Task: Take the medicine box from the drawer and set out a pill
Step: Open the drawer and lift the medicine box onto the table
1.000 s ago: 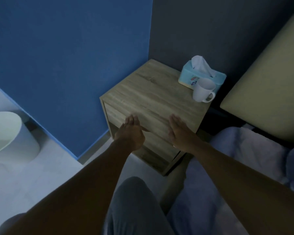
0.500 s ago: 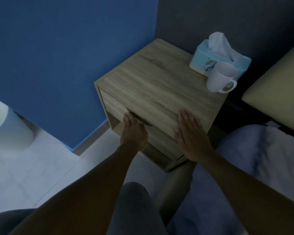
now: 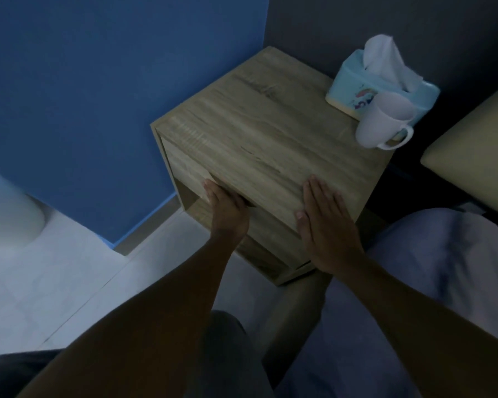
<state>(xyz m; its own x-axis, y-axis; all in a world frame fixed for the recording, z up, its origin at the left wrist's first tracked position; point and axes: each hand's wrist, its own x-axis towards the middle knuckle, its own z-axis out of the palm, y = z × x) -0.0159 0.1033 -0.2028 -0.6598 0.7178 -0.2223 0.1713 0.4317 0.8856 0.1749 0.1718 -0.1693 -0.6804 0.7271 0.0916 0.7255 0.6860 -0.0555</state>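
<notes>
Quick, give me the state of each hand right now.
Left hand: fingers curled at the drawer top edge, gripping it.
Right hand: open, flat on the nightstand top, holding nothing.

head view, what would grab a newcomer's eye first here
Two bare hands on the wooden nightstand: the left hand at the drawer front, the right hand flat on top. At the far right corner a blue tissue box stands behind a white mug.
</notes>
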